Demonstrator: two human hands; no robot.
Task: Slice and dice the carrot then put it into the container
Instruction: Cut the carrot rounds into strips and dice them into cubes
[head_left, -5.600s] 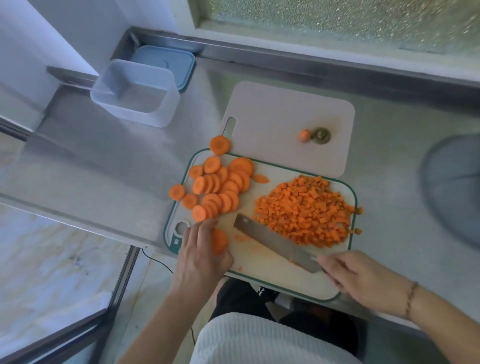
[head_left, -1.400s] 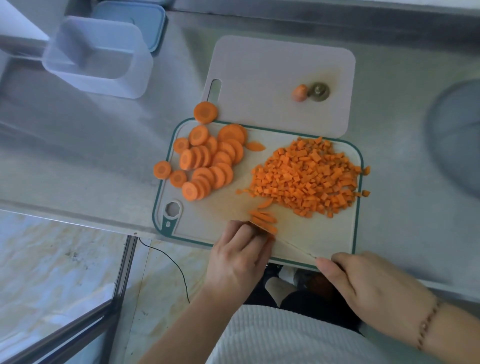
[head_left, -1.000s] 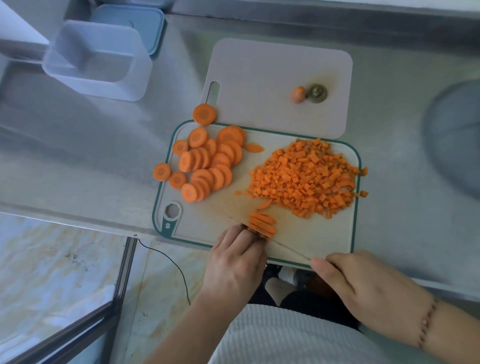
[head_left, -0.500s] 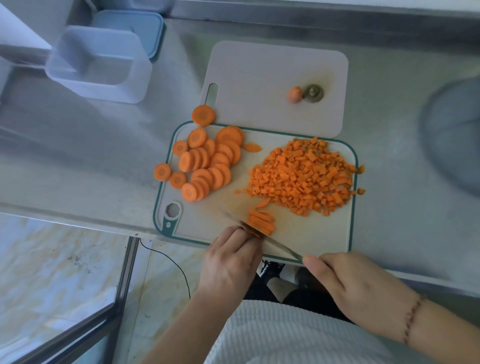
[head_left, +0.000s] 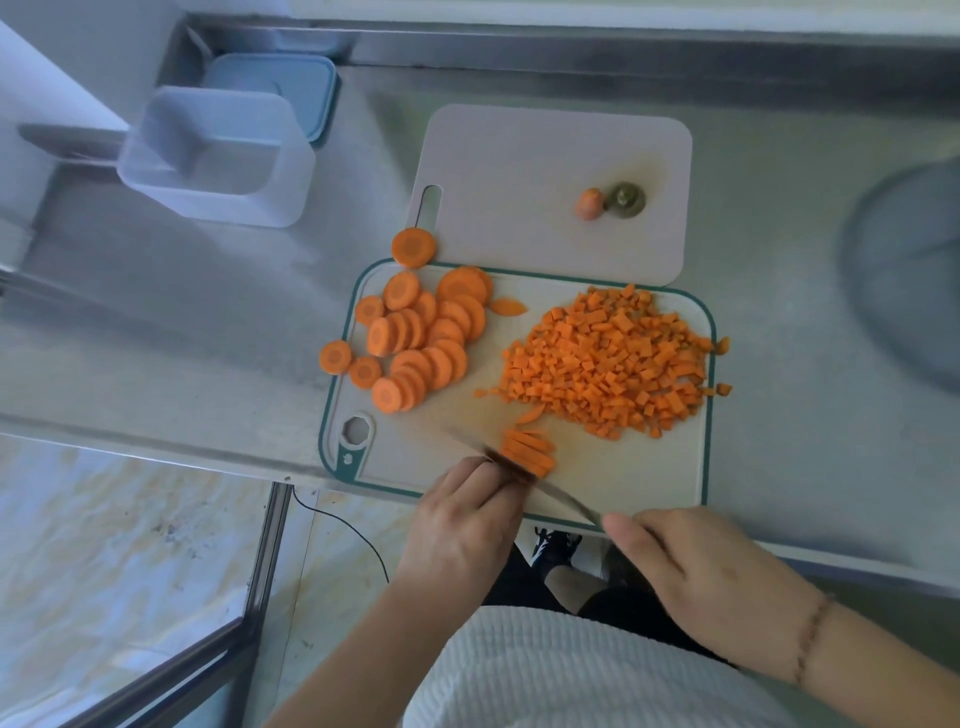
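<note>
Brushed stainless steel forms the counter (head_left: 197, 312), which runs across the upper part of the frame and ends in a straight front edge at lower left, with pale marbled floor beyond it. A green-rimmed cutting board (head_left: 628, 467) lies at the centre, its near edge level with or just past the counter's front edge. Behind it, touching or slightly overlapped, sits a plain pale cutting board (head_left: 519, 171) with a slotted handle, carrying a carrot tip (head_left: 589, 203) beside a dark stem end (head_left: 625, 198).

Round carrot slices (head_left: 423, 340) overlap on the green-rimmed board's left half, with two on the bare steel off its left edge and one at its far left corner. Small diced carrot (head_left: 605, 364) is heaped on the right half, a few cubes off the right rim. Bare board lies along the near right.

The left hand (head_left: 467, 525), fingers curled, presses down on a short stack of carrot strips (head_left: 527, 451). The right hand (head_left: 711, 571) grips the handle of a knife (head_left: 561, 501), whose thin blade stands against the strips.

A translucent rectangular container (head_left: 213, 156) stands at upper left, well apart from the boards, with a blue lid (head_left: 291, 88) behind it.
</note>
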